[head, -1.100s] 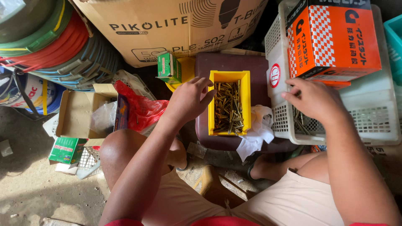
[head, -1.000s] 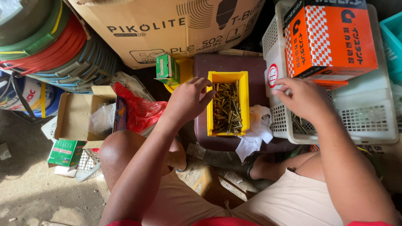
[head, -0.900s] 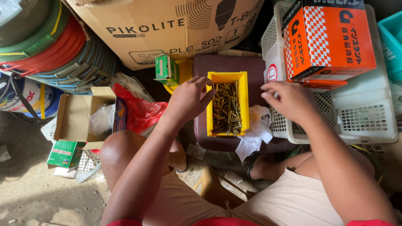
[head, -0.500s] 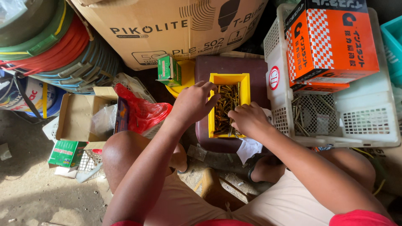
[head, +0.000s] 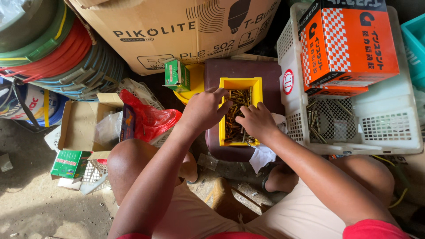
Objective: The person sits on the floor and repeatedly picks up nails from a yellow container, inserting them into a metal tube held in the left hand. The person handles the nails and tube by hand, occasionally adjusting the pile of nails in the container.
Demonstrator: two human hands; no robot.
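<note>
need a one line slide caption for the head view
Both hands, left hand and right hand, reach into a yellow bin of brass-coloured screws beside a white crate.

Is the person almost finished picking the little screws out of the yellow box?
Not nearly. A few screws already lie in the white basket. Both the left hand and the right hand are in the yellow bin, fingers among its screws. That bin looks mostly full, so plenty is left.

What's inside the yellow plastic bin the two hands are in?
The yellow plastic bin holds a loose pile of brass-coloured screws. The left hand and right hand cover part of the pile, and the bin's bottom is hidden beneath the screws.
</note>
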